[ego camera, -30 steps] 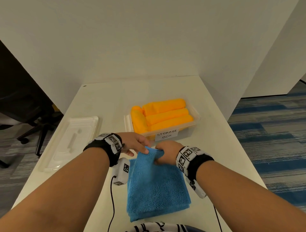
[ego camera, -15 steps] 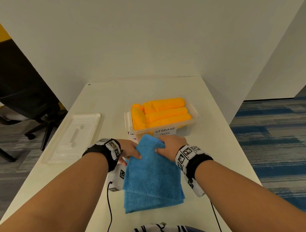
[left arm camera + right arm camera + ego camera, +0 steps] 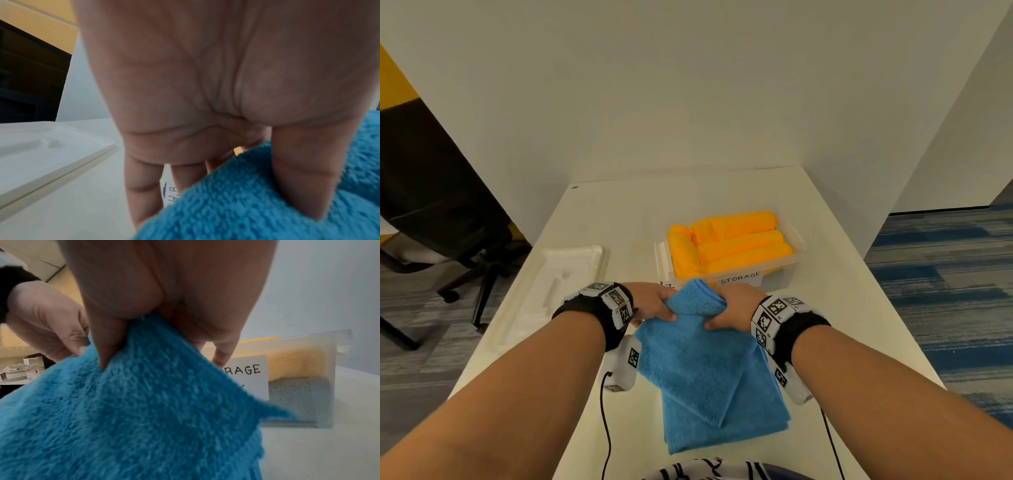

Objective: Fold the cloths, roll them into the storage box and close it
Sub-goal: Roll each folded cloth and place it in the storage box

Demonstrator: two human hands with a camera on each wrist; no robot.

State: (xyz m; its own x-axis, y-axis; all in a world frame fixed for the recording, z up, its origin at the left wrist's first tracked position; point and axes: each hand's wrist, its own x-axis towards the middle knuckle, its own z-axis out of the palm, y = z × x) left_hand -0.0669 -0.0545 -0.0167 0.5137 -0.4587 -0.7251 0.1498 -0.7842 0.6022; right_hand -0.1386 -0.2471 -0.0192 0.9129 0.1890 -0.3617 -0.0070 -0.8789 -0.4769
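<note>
Cloth first: the blue cloth (image 3: 709,383) lies folded on the white table (image 3: 619,219) right in front of me, its near layers flat and slightly fanned. At its far end I have a rolled-over edge bunched up off the surface. My left hand (image 3: 650,303) pinches that roll from the left, thumb on top and fingers (image 3: 144,191) reaching down behind it. My right hand (image 3: 732,308) grips it from the right, thumb pressed into the pile and fingers curled over the far side. Just beyond my knuckles stands the clear storage box (image 3: 796,251), open, its paper label (image 3: 246,374) facing me. Inside it lie orange rolled cloths (image 3: 739,243), three running left to right and one crossways at the left end. The lid (image 3: 551,291) rests flat on the table to the left, well apart from the box.
</note>
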